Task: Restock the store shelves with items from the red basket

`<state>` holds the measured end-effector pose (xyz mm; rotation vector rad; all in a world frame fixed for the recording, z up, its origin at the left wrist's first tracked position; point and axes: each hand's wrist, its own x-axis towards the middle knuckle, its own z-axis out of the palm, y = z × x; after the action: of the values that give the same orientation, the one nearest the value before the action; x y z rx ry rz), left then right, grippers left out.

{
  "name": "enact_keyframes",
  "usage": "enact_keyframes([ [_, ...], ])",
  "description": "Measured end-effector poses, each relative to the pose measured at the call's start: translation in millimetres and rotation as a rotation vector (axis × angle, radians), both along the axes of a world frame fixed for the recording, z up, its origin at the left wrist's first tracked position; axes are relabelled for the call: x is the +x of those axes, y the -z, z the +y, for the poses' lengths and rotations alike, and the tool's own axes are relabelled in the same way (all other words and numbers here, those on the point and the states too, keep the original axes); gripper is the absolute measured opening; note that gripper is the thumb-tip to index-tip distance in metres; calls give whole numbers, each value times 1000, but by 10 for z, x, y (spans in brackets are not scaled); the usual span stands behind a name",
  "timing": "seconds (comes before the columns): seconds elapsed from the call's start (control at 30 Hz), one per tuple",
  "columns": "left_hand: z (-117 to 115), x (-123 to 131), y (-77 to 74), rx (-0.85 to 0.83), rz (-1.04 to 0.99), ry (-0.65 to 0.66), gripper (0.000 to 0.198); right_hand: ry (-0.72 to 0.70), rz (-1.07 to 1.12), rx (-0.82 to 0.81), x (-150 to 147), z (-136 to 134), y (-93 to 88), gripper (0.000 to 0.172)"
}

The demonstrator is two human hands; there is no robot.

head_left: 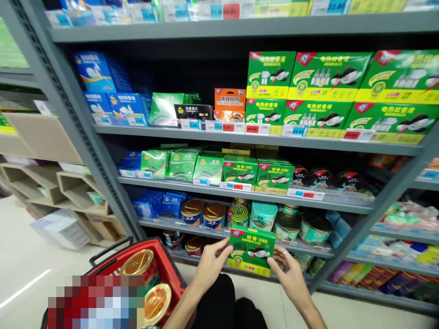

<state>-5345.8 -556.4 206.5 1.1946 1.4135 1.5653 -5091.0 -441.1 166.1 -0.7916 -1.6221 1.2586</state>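
My left hand (211, 266) and my right hand (290, 274) hold a green box of mosquito coils (252, 251) by its two short sides, out in front of the shelf. Just left of my left forearm, a red shopping basket (171, 269) rests low in view. Two round tins of mosquito coils with gold lids (139, 262) lie in it, and a pixelated patch hides its front corner. On the shelf behind the box stand more coil tins (238, 215) and green boxes (258, 176).
Grey metal shelving (260, 192) fills the view, stocked with green boxes of electric mosquito liquid (327, 75), blue packets and price tags. A beige wooden display unit (65, 196) stands at the left, beyond the pale floor (30, 274).
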Motion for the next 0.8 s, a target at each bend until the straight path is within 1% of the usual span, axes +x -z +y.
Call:
enact_keyframes([
  [0.1,125,25,-191,-13,29,24,51,5,-7,45,47,79,-125,44],
  [0.2,310,85,-383,33,131,35,49,34,-10,81,130,193,-283,44],
  [0.27,452,145,-524,93,214,29,46,65,-19,118,201,294,-427,45],
  [0.37,664,260,-748,199,314,3,41,129,-37,200,315,473,-691,46],
  [0.47,863,368,-965,298,360,18,36,180,-24,277,410,651,-947,47],
  [0.57,1065,415,-1156,385,418,12,31,238,-10,333,465,812,-1141,50],
  [0.67,1273,410,-1290,454,490,-1,31,294,23,373,480,975,-1288,54],
  [0.73,1405,403,-1333,471,496,6,35,317,39,395,462,1094,-1374,56],
  [0.8,1527,399,-1350,482,471,-27,33,330,35,426,414,1217,-1448,58],
])
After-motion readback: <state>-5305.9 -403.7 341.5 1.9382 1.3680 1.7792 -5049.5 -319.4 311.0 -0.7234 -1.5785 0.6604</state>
